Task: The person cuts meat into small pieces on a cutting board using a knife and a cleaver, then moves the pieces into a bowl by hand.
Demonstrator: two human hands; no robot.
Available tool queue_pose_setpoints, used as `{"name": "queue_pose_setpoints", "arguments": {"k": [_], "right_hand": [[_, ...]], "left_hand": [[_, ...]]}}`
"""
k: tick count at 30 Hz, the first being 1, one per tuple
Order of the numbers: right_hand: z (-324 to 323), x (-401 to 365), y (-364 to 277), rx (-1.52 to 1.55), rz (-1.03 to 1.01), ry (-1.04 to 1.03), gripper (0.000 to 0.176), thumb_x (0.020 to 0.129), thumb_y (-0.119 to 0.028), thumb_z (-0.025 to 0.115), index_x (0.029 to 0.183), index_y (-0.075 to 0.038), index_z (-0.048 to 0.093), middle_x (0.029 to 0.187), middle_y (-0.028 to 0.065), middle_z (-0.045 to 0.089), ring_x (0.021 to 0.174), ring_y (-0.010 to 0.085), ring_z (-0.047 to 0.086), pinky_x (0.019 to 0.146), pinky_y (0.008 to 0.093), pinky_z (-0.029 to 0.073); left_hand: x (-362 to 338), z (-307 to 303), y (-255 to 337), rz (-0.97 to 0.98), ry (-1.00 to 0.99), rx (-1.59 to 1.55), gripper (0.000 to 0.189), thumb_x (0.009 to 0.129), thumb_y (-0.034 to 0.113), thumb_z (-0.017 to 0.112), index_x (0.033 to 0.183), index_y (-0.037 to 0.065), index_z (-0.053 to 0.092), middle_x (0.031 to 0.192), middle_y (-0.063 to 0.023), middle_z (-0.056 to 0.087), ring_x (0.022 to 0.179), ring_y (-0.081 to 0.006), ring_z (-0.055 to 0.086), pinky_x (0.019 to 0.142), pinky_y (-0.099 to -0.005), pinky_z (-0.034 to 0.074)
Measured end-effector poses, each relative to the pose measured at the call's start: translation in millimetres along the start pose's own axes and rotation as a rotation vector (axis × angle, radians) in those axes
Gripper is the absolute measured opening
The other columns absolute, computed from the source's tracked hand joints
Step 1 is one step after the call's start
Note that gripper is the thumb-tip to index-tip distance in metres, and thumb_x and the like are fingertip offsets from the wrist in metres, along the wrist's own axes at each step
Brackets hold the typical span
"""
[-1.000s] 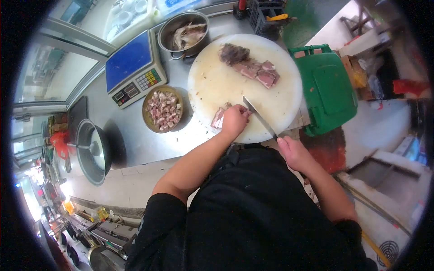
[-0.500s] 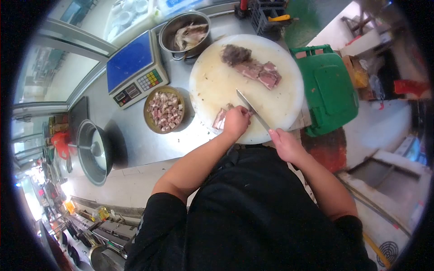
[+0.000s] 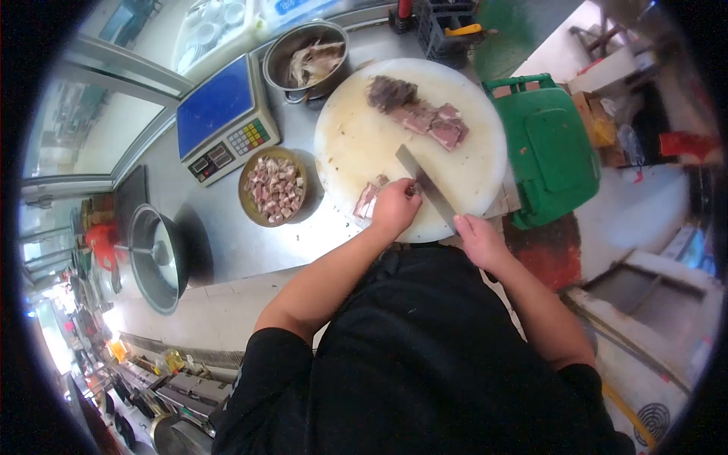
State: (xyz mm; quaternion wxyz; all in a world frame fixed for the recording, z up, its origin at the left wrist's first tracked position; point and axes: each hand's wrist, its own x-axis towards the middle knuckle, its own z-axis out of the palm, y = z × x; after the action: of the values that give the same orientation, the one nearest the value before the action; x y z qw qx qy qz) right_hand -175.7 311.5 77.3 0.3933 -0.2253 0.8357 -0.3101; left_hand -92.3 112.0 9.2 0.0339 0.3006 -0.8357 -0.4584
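On the board, the left hand holds a meat strip under curled fingers, beside the knife gripped in the right hand; diced meat sits left of the board, larger chunks undiced across its far side.

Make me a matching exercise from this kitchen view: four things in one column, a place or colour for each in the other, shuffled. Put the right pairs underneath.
Column 1
1. Knife
2. Scale
3. Diced meat
4. Lidded bin

Column 2
A. In a bowl
B. Green, beside the round cutting board
C. Held in the right hand
D. Blue on top, with a keypad

Right pairs: 1-C, 2-D, 3-A, 4-B
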Motion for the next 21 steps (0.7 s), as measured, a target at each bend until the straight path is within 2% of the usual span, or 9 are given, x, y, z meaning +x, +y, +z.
{"name": "queue_pose_setpoints", "arguments": {"k": [4, 6, 12, 16, 19, 21], "right_hand": [[2, -1, 3, 0.033, 0.005, 0.022, 0.055, 0.103, -0.047, 0.044, 0.089, 0.004, 0.058, 0.083, 0.0289, 0.061, 0.081, 0.0451, 0.061, 0.075, 0.0486, 0.047], [2, -1, 3, 0.020, 0.027, 0.015, 0.055, 0.104, -0.048, 0.043, 0.089, 0.004, 0.058, 0.083, 0.0290, 0.061, 0.081, 0.0458, 0.061, 0.075, 0.0489, 0.047], [2, -1, 6, 0.000, 0.008, 0.011, 0.055, 0.103, -0.048, 0.043, 0.091, 0.004, 0.058, 0.083, 0.0285, 0.062, 0.081, 0.0459, 0.061, 0.076, 0.0491, 0.047], [3, -1, 7, 0.048, 0.029, -0.001, 0.055, 0.104, -0.048, 0.043, 0.090, 0.004, 0.057, 0.081, 0.0276, 0.061, 0.080, 0.0441, 0.061, 0.075, 0.0486, 0.047], [2, -2, 4, 0.055, 0.042, -0.009, 0.055, 0.104, -0.048, 0.043, 0.090, 0.004, 0.057, 0.080, 0.0271, 0.061, 0.078, 0.0435, 0.061, 0.075, 0.0482, 0.047], [2, -2, 3, 0.054, 0.050, -0.012, 0.055, 0.104, -0.048, 0.043, 0.090, 0.003, 0.057, 0.080, 0.0270, 0.061, 0.078, 0.0435, 0.061, 0.074, 0.0480, 0.047]], "left_hand": [[-3, -7, -6, -0.080, -0.039, -0.193, 0.030, 0.080, 0.013, 0.069, 0.107, -0.001, 0.068, 0.089, -0.0156, 0.072, 0.082, -0.0265, 0.071, 0.076, -0.0384, 0.056], [-4, -8, -8, -0.132, -0.054, -0.292, 0.020, 0.084, 0.008, 0.064, 0.103, 0.000, 0.066, 0.083, -0.0098, 0.071, 0.066, -0.0156, 0.068, 0.062, -0.0301, 0.054], [0, -8, -7, -0.230, -0.040, -0.507, 0.008, 0.088, 0.008, 0.064, 0.093, 0.003, 0.060, 0.074, -0.0061, 0.065, 0.061, -0.0123, 0.064, 0.050, -0.0260, 0.048], [-2, -17, 1, -0.310, -0.095, -0.519, 0.008, 0.089, 0.007, 0.064, 0.093, 0.003, 0.060, 0.075, -0.0069, 0.065, 0.062, -0.0128, 0.065, 0.051, -0.0262, 0.050], [-2, -9, -10, -0.237, -0.089, -0.527, 0.006, 0.089, 0.005, 0.063, 0.093, 0.002, 0.059, 0.077, -0.0078, 0.066, 0.063, -0.0135, 0.066, 0.053, -0.0275, 0.053], [-4, -7, -13, -0.117, -0.091, -0.451, 0.005, 0.090, 0.003, 0.060, 0.094, 0.001, 0.059, 0.078, -0.0082, 0.066, 0.065, -0.0147, 0.067, 0.058, -0.0283, 0.056]]}}
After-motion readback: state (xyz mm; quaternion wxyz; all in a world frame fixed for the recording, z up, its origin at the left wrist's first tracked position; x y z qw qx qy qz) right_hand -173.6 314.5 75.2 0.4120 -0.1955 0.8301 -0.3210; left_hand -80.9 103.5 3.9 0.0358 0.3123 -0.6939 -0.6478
